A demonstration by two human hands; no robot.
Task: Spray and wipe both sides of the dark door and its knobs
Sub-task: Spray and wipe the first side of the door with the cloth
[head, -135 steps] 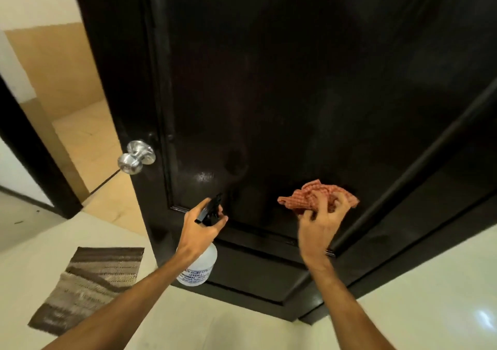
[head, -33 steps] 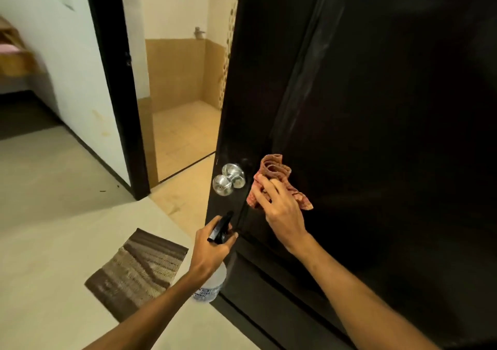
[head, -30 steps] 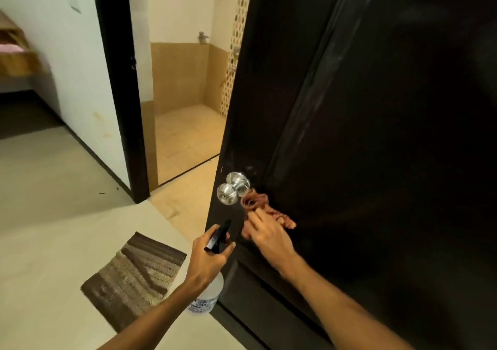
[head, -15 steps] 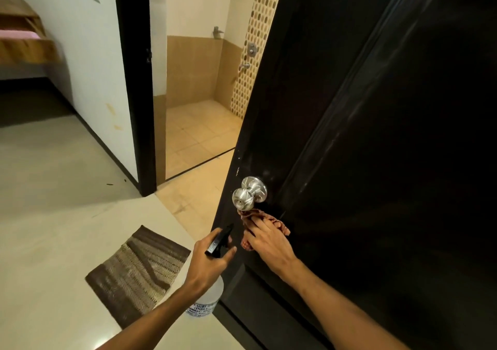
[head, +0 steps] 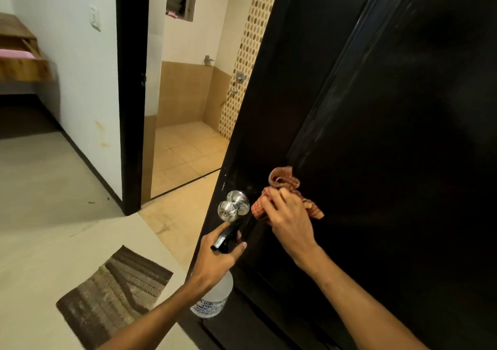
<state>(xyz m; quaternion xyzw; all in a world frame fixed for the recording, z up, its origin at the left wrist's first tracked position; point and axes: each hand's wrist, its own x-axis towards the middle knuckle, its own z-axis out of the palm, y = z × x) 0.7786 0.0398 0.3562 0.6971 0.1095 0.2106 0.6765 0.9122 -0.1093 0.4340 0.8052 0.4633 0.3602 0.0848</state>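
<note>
The dark glossy wooden door stands open and fills the right of the view, its free edge toward the tan-tiled room beyond. The round silver metal knob sticks out near that edge. The right hand presses a reddish checked cloth against the door face just right of the knob. Its fingers are curled over the bunched fabric, which puffs out above the knuckles and trails off to the right.

Half a second ago this hand and cloth sat directly under the knob. They have since shifted up and to the right, level with it; whether the cloth touches the knob cannot be told. Several seconds back they were down on the lower panel.

The left hand still grips the clear plastic spray bottle by its neck below the knob, fingers wrapped round it, thumb beside the black trigger head. The bottle hangs close to the door edge, as before. A brown striped woven mat lies on the pale floor to the left.
</note>
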